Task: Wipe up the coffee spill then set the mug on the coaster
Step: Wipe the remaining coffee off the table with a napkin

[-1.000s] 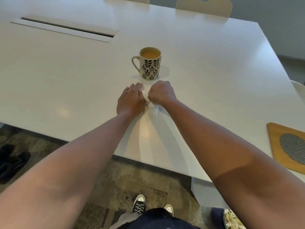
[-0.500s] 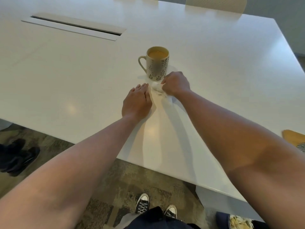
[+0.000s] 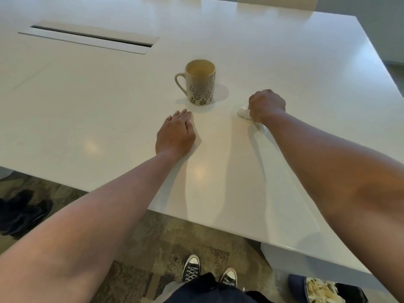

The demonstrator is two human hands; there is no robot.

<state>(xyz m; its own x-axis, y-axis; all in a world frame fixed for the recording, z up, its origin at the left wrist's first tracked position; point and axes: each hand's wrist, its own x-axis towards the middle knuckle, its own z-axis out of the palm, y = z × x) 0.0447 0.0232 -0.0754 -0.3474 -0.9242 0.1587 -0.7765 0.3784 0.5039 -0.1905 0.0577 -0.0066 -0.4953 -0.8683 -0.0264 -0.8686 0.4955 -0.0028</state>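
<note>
The mug [image 3: 200, 82] stands upright a little above the centre of the frame on the white table [image 3: 284, 62], its mouth up and its handle pointing toward the left of the frame; light brown coffee shows inside. Below it and slightly left, the left hand [image 3: 175, 134] lies flat, palm down on the tabletop, fingers together and pointing up-frame toward the mug, holding nothing and not touching it. To the right of the mug, well apart from it, the right hand [image 3: 266, 105] is curled into a fist around a crumpled white napkin [image 3: 244, 111] pressed to the table. Bare tabletop spreads wide on all sides of the mug. A long cable slot [image 3: 91, 37] runs across the upper left. The table's near edge crosses the lower frame diagonally.
</note>
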